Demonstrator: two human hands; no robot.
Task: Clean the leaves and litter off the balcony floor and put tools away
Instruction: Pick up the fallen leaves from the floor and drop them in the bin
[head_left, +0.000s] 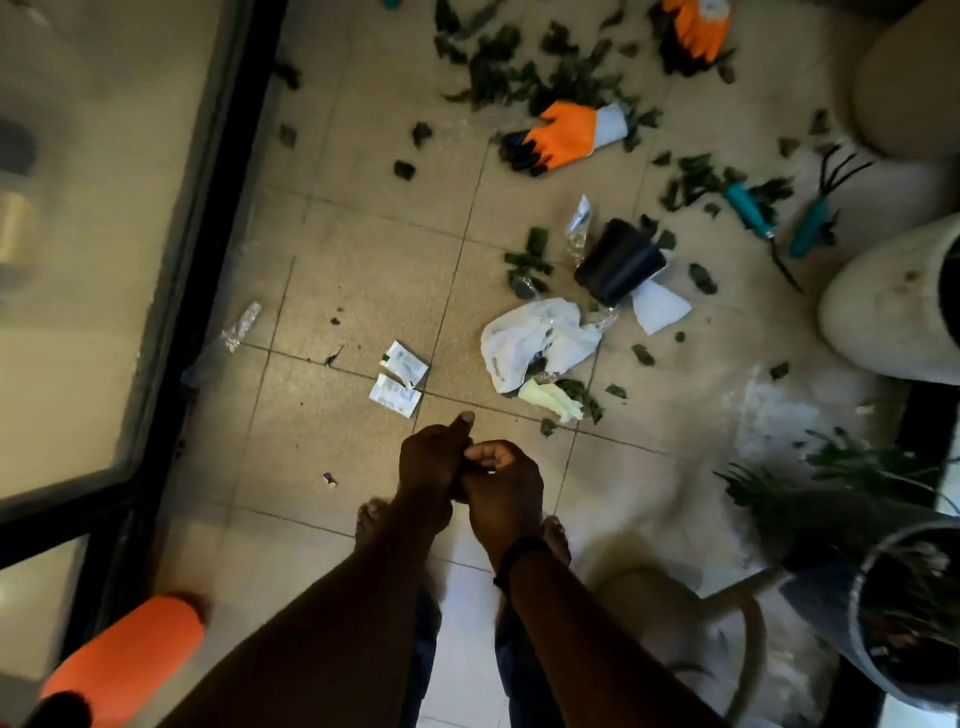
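Left hand (431, 467): held above the tiled floor (332, 249), fingers curled, thumb sticking forward; it touches the other hand. Whether it pinches anything cannot be told.
Right hand (504, 488): pressed against the left, fingers curled inward (a dark band sits on the wrist); what, if anything, it grasps is hidden.
Leaves (519, 67): dark green scraps strewn thickest at the far end of the floor, thinner toward the feet.
Litter: a crumpled white plastic bag (530, 338) ahead of the hands, two small white sachets (400, 379) to its left, a clear wrapper (241, 327) near the door frame.
Tools: an orange work glove (566, 135) among the leaves, a second orange glove (698, 26) at the top edge, a teal-handled hand rake (821, 213) and teal-handled trowel (753, 218) by the pale pots (883, 312).
Black roll (618, 260): lying just beyond the bag.
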